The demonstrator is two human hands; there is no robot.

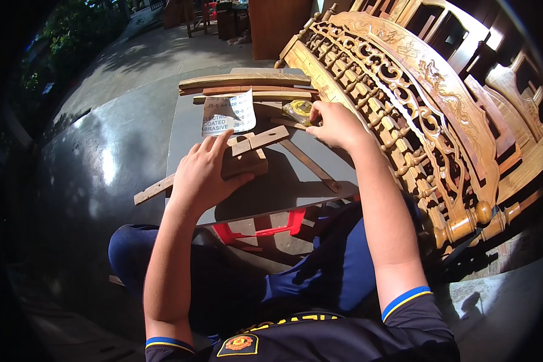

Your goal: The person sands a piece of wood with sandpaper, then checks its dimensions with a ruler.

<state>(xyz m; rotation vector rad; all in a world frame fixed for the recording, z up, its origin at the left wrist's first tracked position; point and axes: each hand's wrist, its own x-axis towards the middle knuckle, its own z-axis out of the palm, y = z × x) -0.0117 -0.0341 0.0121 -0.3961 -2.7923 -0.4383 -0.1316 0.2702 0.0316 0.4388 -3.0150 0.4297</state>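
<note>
View from above of a seated person working at a small grey board (283,187) resting on a red stool (265,230). The left hand (204,172) lies flat, fingers spread and open, pressing down on a small wooden block (247,161) near the middle of the board — it steadies the wood rather than clasping it. A thin wooden strip (154,189) pokes out to the left from under that hand. The right hand (338,125) reaches to the far right part of the board, its fingertips pinched together at a roll of yellow tape (299,111); whether they fully grasp it cannot be told. A sheet of sandpaper (228,113), printed side up, lies just behind the block, with several longer wooden slats (247,81) stacked beyond it. To the right stands a large carved wooden bench back (398,90). To do this well, the flat palm should likely keep firm, even pressure so the loose pieces do not shift — and the reaching hand should lift the tape without nudging the slats beside it.
</note>
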